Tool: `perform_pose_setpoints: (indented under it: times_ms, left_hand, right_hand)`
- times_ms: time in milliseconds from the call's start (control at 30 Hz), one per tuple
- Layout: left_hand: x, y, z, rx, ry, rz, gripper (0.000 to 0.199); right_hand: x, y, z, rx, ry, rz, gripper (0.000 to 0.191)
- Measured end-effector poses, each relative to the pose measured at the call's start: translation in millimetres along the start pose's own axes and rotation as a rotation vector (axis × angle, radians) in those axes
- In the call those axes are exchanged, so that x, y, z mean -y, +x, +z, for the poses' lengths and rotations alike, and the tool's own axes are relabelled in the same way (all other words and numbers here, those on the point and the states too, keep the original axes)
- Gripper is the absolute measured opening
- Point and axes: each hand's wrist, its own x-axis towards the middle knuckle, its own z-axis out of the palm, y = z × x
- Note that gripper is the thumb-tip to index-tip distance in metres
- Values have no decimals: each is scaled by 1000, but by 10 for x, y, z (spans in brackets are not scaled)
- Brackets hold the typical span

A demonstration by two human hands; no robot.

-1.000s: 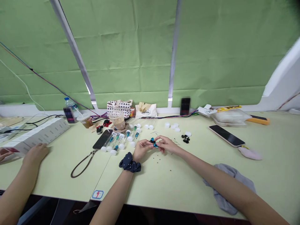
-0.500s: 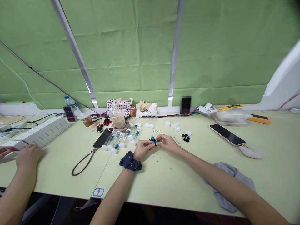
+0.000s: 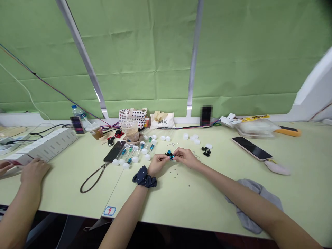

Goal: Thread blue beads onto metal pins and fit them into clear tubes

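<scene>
My left hand (image 3: 158,164), with a navy dotted scrunchie (image 3: 144,177) on the wrist, and my right hand (image 3: 185,157) meet over the pale green table top (image 3: 155,204). Fingertips of both hands pinch a small black and blue assembled part (image 3: 169,155). Part of it is hidden by my fingers. Just left of my left hand lie several clear tubes with blue-green inner parts and white caps (image 3: 135,152). Tiny dark beads (image 3: 176,172) are scattered below my hands.
White bottle caps (image 3: 193,138) and black discs (image 3: 206,151) lie ahead. Phones (image 3: 251,148) (image 3: 115,151) sit on either side. A co-worker's hand (image 3: 35,171) rests on a white box (image 3: 49,147) at left. A grey cloth (image 3: 252,204) lies under my right forearm.
The whole view has shifted slightly as my head turned. My hands stay together on the small part, and the co-worker's hand has shifted a little leftward.
</scene>
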Motion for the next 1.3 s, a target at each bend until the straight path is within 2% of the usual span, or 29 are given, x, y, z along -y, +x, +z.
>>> perform_pose_setpoints:
  times_ms: [400, 700, 933, 1200, 1300]
  left_hand:
    - [-3, -5, -1, -12, -1, 14, 36]
    - [-67, -34, 52, 13, 23, 29, 37]
    - [-3, -31, 36, 11, 35, 43, 36]
    - [13, -11, 36, -62, -76, 37, 38]
    - [19, 1, 22, -107, -103, 22, 32]
  right_hand:
    - [37, -9, -7, 58, 61, 18, 34]
    - [-2, 1, -29, 28, 96, 60, 35]
    - [-20, 3, -5, 45, 82, 69, 37]
    - [28, 26, -55, -19, 130, 130, 34]
    - [52, 29, -64, -31, 203, 192, 33]
